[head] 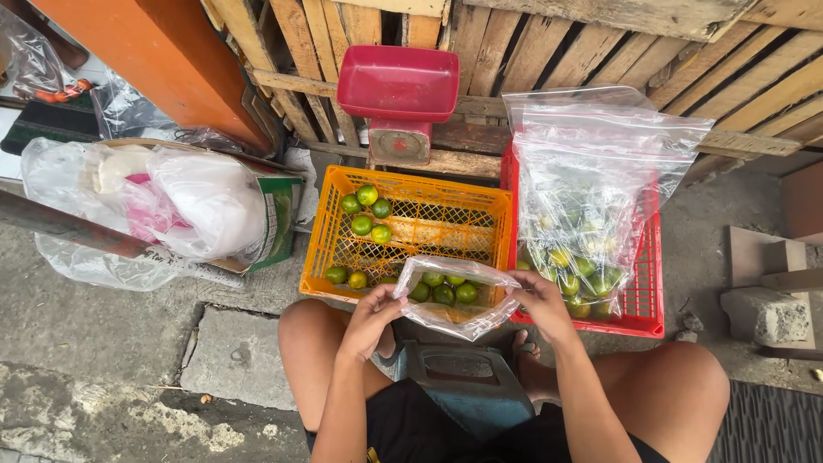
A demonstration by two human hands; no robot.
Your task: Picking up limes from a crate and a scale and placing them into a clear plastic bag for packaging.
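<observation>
Two hands are working one small clear bag [450, 296], which I am holding open just over the near edge of the orange crate [411, 225]. My left hand [373, 319] is pinching the bag's left rim, fingers closed on the plastic; my right hand [542, 302] is gripping the right rim the same way. Several green limes [444, 290] are sitting inside the bag already, so I judge the filling step to be under way; the next move would call for freeing one hand while the other keeps the mouth open.

More limes are lying loose in the orange crate, a cluster [367, 213] at its far left corner and a few along its near left edge. Right of the crate, a red crate [645, 296] is carrying a large clear plastic bag [591, 189] standing tall, with limes in its bottom. Behind the orange crate, a red scale [399, 99] with a square pan is resting against wooden pallets [600, 60]. Left of the crate, a green-sided carton [279, 219] is holding white and pink plastic bags [171, 206].
</observation>
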